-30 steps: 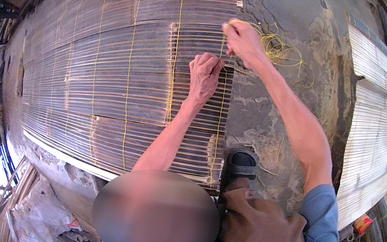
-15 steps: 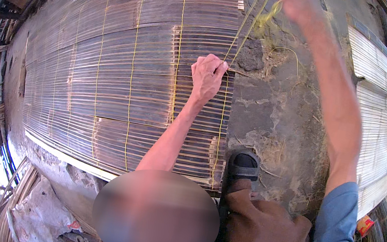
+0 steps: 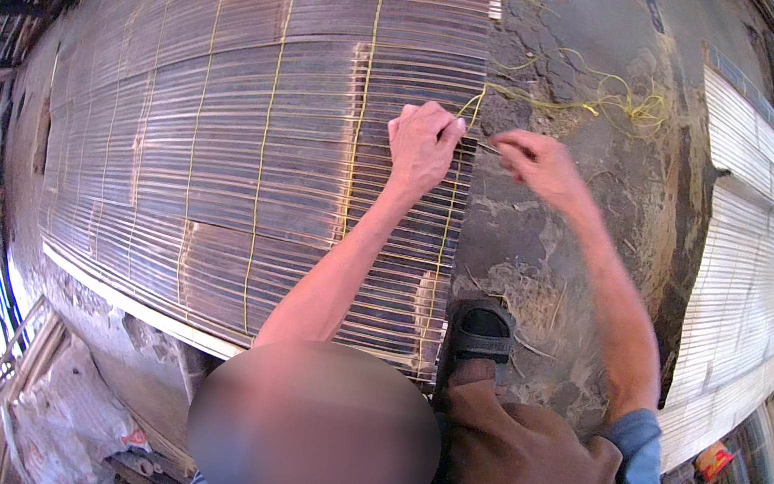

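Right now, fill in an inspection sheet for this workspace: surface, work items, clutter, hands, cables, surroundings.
Surface: floor, stained and patchy.
Work items: slatted mat, bound across with yellow strands; cord, yellow, tangled on the floor.
Clutter: sack, lower left; red packet, lower right.
Left hand: closed on cord at the mat's right edge.
Right hand: just off that edge, fingertips blurred, grip unclear.
Cables: nothing seen.
Surroundings: pale mat to the right.

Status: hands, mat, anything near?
Left hand closed at right edge of slatted mat, yellow cord at its fingertips. Right hand just off that edge, grip unclear. Sandaled foot beside mat; loose cord on floor.
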### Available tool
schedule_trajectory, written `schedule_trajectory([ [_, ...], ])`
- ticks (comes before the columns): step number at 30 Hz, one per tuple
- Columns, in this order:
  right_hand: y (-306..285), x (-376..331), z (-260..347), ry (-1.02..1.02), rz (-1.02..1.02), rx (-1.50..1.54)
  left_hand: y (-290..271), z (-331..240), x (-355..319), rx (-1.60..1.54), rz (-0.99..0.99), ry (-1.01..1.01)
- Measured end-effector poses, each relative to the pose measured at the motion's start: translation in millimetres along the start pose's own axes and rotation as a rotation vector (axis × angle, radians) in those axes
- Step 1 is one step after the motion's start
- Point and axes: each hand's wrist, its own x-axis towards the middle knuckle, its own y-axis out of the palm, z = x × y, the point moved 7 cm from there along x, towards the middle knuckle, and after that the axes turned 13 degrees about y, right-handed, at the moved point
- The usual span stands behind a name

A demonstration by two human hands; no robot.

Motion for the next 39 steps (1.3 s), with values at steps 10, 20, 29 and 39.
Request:
schedule_trajectory([
  [10, 18, 28, 70, -0.224, 0.076, 0.206, 7, 3, 4, 0.002, 0.024, -0.006],
  [20, 8, 32, 94, -0.37, -0.299, -0.238, 1, -15, 4, 0.048, 0.06, 0.032],
  [29, 21, 17, 1, 0.027, -0.497, -0.092, -12, -28, -11, 0.136, -0.246, 0.142],
  [39, -5, 45, 73, -0.086, -0.317, 0.108, -6, -16, 6, 0.009, -0.088, 0.151],
])
